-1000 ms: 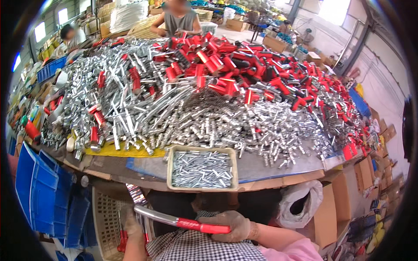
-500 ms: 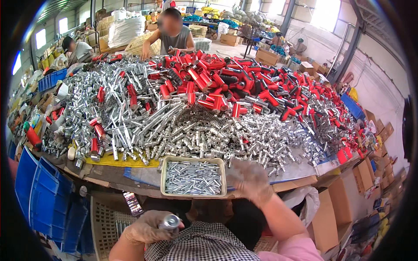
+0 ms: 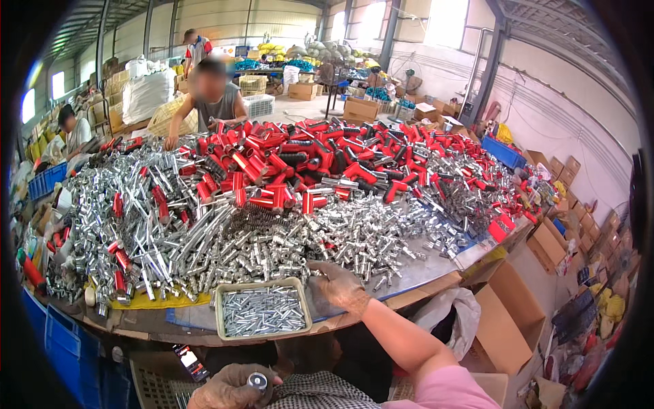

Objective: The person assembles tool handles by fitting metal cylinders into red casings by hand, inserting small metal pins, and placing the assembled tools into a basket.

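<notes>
Tabletop (image 3: 409, 271) carries piled metal fittings (image 3: 368, 235) crowding 1 cream tray (image 3: 266, 335).

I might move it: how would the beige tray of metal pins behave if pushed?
The beige tray would probably slide rather than tip, being wide and low. It may feel heavy for its size, with many metal pins inside. The pins, lying loose, could shift.

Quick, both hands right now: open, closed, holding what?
Left hand: closed around a silver cylindrical part, seen end-on.
Right hand: at the near edge of the silver fittings; whether it grips one cannot be told.
</notes>
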Available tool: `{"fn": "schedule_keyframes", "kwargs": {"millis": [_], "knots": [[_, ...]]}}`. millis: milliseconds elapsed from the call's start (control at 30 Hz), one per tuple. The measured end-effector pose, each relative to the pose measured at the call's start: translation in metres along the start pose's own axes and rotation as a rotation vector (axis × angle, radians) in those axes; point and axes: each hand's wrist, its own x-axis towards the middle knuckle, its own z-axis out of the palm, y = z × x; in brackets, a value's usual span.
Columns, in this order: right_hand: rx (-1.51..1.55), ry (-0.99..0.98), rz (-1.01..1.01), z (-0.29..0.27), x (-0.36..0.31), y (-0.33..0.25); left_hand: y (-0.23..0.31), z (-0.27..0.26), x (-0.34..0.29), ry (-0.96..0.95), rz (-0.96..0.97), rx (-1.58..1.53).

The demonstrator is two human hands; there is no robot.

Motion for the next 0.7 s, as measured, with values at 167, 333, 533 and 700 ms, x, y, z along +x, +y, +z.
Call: {"fn": "schedule_keyframes", "kwargs": {"millis": [167, 333, 533, 700], "knots": [[-0.210, -0.457, -0.474, -0.065, -0.053, -0.100, 0.003, 0.008, 0.012, -0.055, -0.128, -0.013], [-0.213, -0.559, -0.801, -0.034, -0.087, -0.115, -0.023, 0.022, 0.041, 0.091, -0.229, 0.116], [-0.355, -0.599, -0.743, -0.040, -0.096, -0.110, -0.004, 0.051, 0.060, -0.095, 0.125, 0.333], [-0.109, -0.579, -0.643, -0.039, -0.101, -0.086, 0.005, 0.060, 0.076, -0.056, 0.010, 0.431]]}}
